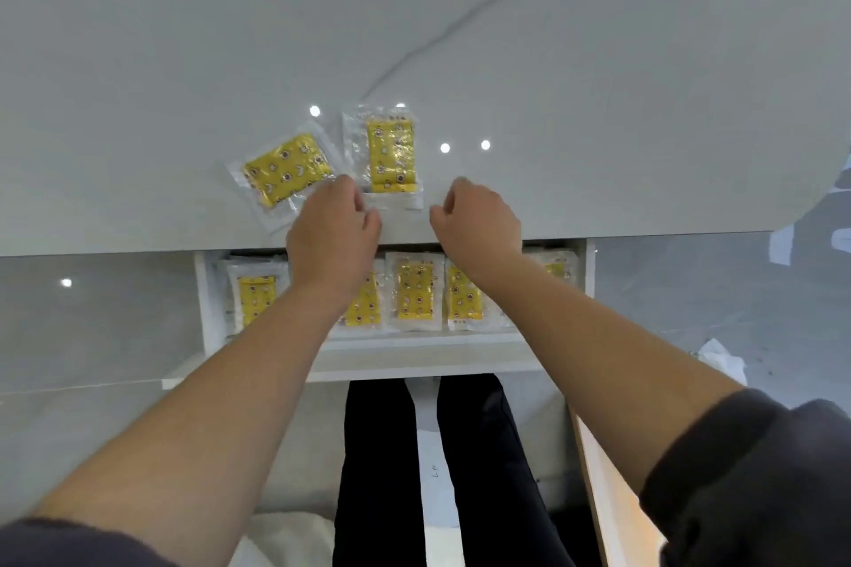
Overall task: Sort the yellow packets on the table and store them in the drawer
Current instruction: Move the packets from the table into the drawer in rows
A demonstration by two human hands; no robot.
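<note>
Two yellow packets in clear wrappers lie on the white table near its front edge: a tilted one (285, 170) on the left and an upright one (391, 152) beside it. My left hand (334, 230) rests at the table edge, its fingers curled at the near corners of both packets. My right hand (476, 221) hovers just right of the upright packet, fingers curled, holding nothing. Below the edge, the open white drawer (414, 359) holds several yellow packets (416, 295) laid side by side; my forearms hide some of them.
The glossy white table (460, 60) stretches far ahead and curves off at the right. My dark-trousered legs (387, 474) stand under the drawer. A pale wooden panel (608, 497) runs along the lower right, and crumpled white material (718, 359) lies on the floor.
</note>
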